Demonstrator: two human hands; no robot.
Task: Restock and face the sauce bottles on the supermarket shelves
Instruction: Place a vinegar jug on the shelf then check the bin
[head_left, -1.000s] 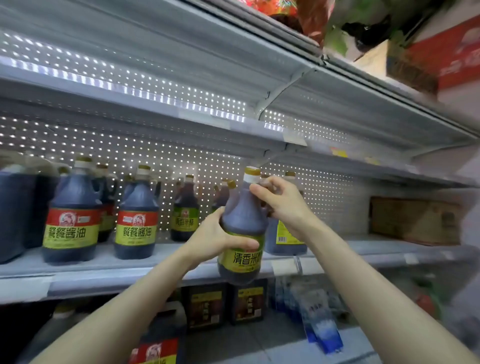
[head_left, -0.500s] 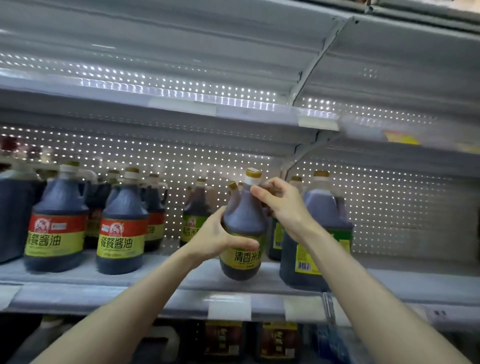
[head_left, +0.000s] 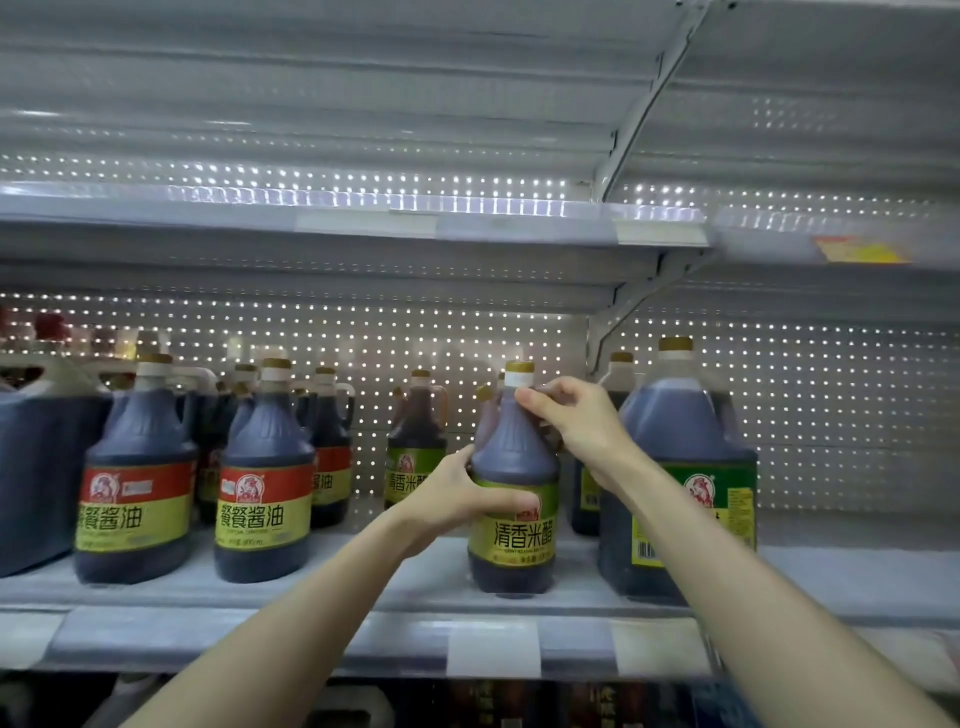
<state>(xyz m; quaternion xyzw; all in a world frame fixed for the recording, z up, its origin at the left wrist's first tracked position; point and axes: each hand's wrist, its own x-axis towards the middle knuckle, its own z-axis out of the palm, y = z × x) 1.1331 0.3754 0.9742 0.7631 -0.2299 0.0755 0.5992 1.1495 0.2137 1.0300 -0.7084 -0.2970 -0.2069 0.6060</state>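
The rice-vinegar bottle (head_left: 511, 467), dark with a green and yellow label and a yellow cap, stands upright near the front edge of the shelf (head_left: 363, 587), its base apparently down on the board. The left hand (head_left: 452, 499) grips its body from the left at the label's top edge, with the thumb laid across the front and the other fingers curled round behind, out of sight. The right hand (head_left: 582, 421) pinches the neck just under the white collar, thumb on the front and fingers bent round the far side. Just right of the right hand's fingers, partly behind that forearm, stands a large jug (head_left: 685, 415) with a green label. Behind the left hand's fingers, farther back on the shelf, is a second green-label bottle (head_left: 415, 447). Well to the left of those fingers stand red-label soy sauce bottles (head_left: 262, 478) in rows. Below both hands, a blank price tag (head_left: 493, 649) sits on the shelf's front rail. Beyond the fingers, the perforated back panel (head_left: 467, 332) shows bright dots.
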